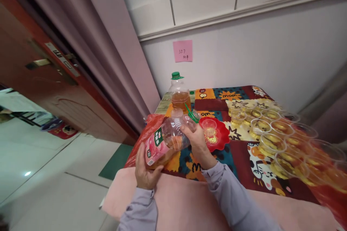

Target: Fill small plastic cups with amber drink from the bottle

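Left grip (pixel 145 171) clenched under the base of the pink-label bottle (pixel 165 140), right grip (pixel 196 142) wrapped round its neck end. Bottle is tilted, neck up-right, held over the near-left edge of the table (pixel 244 151), amber liquid inside. Just beside the right grip: small clear cup (pixel 209 126) on a red plate (pixel 222 139). Behind, a green-capped bottle (pixel 179 95) stands upright; filled cups (pixel 271 140) crowd the right.

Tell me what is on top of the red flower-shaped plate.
One small clear plastic cup stands on the red flower-shaped plate. The right hand, holding a pink-labelled plastic bottle, covers the plate's left edge, hiding that part.
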`<state>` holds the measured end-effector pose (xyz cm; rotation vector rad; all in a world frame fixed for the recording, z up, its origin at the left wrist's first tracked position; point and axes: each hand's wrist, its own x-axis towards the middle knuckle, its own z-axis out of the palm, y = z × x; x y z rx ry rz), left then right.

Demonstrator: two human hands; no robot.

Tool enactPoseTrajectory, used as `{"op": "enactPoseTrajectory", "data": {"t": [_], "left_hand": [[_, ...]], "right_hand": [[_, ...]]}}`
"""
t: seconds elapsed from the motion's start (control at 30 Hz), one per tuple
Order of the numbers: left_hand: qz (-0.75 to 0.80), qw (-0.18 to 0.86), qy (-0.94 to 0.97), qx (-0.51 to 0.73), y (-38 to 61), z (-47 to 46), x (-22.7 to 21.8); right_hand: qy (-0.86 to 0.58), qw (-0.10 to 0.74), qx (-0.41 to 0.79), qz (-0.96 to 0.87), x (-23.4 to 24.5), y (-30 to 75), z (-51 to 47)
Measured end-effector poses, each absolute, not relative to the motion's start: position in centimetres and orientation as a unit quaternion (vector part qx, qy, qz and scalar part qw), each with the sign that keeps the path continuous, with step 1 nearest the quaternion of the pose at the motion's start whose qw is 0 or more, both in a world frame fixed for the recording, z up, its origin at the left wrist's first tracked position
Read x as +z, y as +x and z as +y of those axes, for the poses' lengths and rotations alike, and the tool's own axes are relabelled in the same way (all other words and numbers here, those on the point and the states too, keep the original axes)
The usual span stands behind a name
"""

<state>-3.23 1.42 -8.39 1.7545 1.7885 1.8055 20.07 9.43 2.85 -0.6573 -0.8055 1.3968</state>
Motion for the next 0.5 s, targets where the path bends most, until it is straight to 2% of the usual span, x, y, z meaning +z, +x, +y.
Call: {"op": "enactPoseTrajectory", "data": {"t": [0.1,0.3,0.5], "left_hand": [[0.572,0.121,0.478,0.656,-3.5,2.0,-9.0],[0.566,0.257,0.425,0.658,-4.5,3.9,-10.2],[0.561,0.298,0.395,0.664,-3.8,4.0,-9.9]], "right_hand": [[-0.280,0.649,0.629,-0.322,3.0,20.1,9.6],[-0.322,0.668,0.634,-0.219,1.9,19.4,10.1],[-0.332,0.671,0.642,-0.165,1.1,19.3,10.6]]}}
